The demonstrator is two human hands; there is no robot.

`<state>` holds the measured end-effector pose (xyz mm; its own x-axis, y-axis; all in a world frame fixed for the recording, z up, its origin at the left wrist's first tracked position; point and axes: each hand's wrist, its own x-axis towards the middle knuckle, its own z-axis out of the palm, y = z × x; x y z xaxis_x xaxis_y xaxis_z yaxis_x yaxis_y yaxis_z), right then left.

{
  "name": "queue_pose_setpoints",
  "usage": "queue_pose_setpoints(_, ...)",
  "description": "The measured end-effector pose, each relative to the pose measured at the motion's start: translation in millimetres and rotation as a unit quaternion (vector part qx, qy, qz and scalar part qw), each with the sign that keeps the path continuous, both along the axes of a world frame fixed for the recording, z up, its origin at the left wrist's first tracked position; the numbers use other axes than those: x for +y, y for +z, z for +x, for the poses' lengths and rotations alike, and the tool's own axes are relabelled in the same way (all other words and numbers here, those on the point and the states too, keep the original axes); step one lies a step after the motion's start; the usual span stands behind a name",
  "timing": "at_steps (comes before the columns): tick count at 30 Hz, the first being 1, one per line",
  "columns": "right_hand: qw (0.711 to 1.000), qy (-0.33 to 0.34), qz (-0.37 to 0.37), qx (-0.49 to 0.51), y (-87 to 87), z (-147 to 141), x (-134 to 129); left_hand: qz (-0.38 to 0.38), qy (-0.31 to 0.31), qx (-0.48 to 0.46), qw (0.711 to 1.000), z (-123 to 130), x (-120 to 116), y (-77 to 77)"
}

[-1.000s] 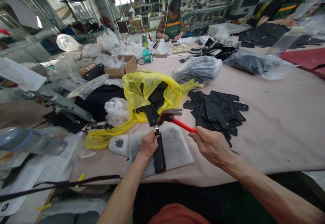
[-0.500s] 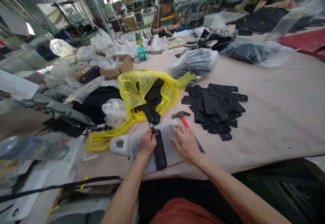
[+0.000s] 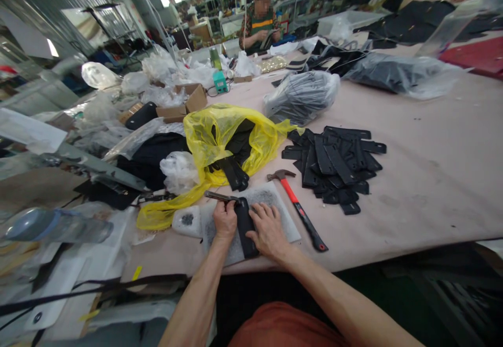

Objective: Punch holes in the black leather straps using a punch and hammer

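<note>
My left hand (image 3: 225,220) is closed on a metal tool (image 3: 220,196), which lies tilted over the upper end of a black strip (image 3: 246,231). The strip rests on a pale, speckled board (image 3: 283,216). My right hand (image 3: 270,230) is spread flat, its fingers touching the strip's right edge. To the right of the board lies a hammer (image 3: 297,206) with a red and black handle. Beyond it is a heap of black strips (image 3: 338,161). A yellow bag (image 3: 200,132) with more black pieces inside stands behind the board.
A small white block (image 3: 187,222) sits left of the board. Farther back are a filled clear bag (image 3: 302,95), a cardboard box (image 3: 190,100) and a person (image 3: 261,22) seated across the table. A large bottle (image 3: 58,225) lies at the left.
The metal tool has swung from upright to lying leftward in my left hand. My right hand has moved left onto the strip's edge, uncovering the hammer's handle.
</note>
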<state>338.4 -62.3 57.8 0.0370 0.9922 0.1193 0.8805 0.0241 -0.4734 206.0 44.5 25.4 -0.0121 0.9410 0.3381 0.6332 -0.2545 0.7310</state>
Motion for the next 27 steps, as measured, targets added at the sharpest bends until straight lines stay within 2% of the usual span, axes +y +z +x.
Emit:
queue_pose_setpoints(4, 1.000, 0.001, 0.003, 0.000, 1.0, 0, -2, -0.002, -0.033, 0.017, 0.999, -8, -9, 2.5)
queue_pose_setpoints(7, 1.000, 0.003, 0.007, 0.007, 3.5, 6, 3, -0.014, -0.034, 0.013, 0.999, -15, -18, 3.9)
queue_pose_setpoints(12, 0.999, -0.025, -0.028, 0.006, 11.3, 17, 34, -0.052, -0.006, 0.005, 0.999, -24, -29, 3.8)
queue_pose_setpoints(15, 0.997, -0.022, -0.071, -0.009, 16.2, 12, 57, -0.087, 0.005, -0.020, 0.996, -26, -31, 4.1)
queue_pose_setpoints(21, 0.993, -0.009, -0.114, -0.025, 16.6, -13, 77, -0.109, 0.028, -0.161, 0.980, -29, -27, 2.1)
queue_pose_setpoints(27, 0.995, -0.013, -0.102, -0.008, 15.7, -15, 75, -0.154, 0.025, -0.323, 0.934, -32, -26, -1.3)
